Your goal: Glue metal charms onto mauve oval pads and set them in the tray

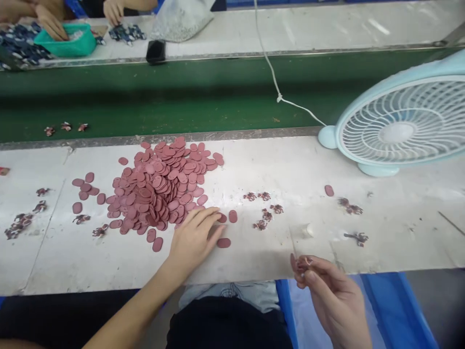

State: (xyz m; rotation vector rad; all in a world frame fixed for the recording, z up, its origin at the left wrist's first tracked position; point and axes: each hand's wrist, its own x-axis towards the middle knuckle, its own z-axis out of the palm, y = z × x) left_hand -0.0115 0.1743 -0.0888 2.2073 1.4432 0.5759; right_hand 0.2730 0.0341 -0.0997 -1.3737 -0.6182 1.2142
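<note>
A heap of reddish oval pieces (156, 189) lies on the white table (254, 165). My left hand (196, 237) rests at the heap's lower right edge, fingers spread, fingertips touching an oval piece (222, 217). Close by lie two more ovals, one of them (224, 243) just right of the thumb. Over the table's near edge, my right hand (319, 286) pinches a small figure-like piece (304, 263) together with a reddish oval (292, 262). Small dark-and-red figure pieces (267, 214) lie between my hands, and others (20, 224) at the far left.
A light blue fan (397, 131) stands at the right, its white cord (271, 68) running upward. Across the green belt (218, 106), another person's hands work by a teal basket (85, 41) and a plastic bag (181, 22). A blue bin (399, 305) is below the near edge.
</note>
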